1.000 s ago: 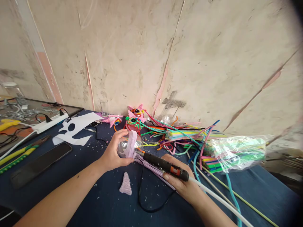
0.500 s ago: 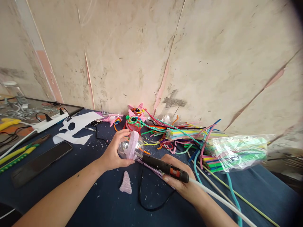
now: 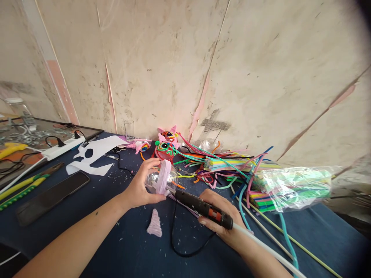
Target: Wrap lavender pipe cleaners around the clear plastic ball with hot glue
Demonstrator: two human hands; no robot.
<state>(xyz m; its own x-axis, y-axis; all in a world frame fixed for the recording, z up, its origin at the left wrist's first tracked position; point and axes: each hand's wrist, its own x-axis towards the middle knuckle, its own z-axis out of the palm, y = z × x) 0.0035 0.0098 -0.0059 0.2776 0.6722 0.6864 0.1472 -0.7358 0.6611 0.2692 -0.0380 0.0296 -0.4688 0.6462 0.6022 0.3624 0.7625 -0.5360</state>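
My left hand [image 3: 145, 184] is curled round a clear plastic ball [image 3: 153, 181] with a pale pink fuzzy strip [image 3: 164, 177] across it. My right hand [image 3: 220, 212] grips a black soldering iron [image 3: 199, 206] that has an orange-red window and a white cord at its rear. Its thin metal tip points at the lower edge of the strip and seems to touch there, though the exact contact is too small to tell. Below the ball, a pale pink ridged triangle [image 3: 154, 224] lies on the dark blue cloth [image 3: 130, 251].
Behind the ball stand colourful cat-like figures [image 3: 166, 148]. Loose pipe cleaners [image 3: 211, 177] and a plastic bag of them [image 3: 295, 189] lie to the right. On the left are a phone [image 3: 53, 197], pliers [image 3: 26, 185], cut white paper [image 3: 98, 154] and a power strip [image 3: 65, 148].
The view has shifted slightly. Both hands keep their holds, and the iron's tip stays at the pink strip with hardly any movement.
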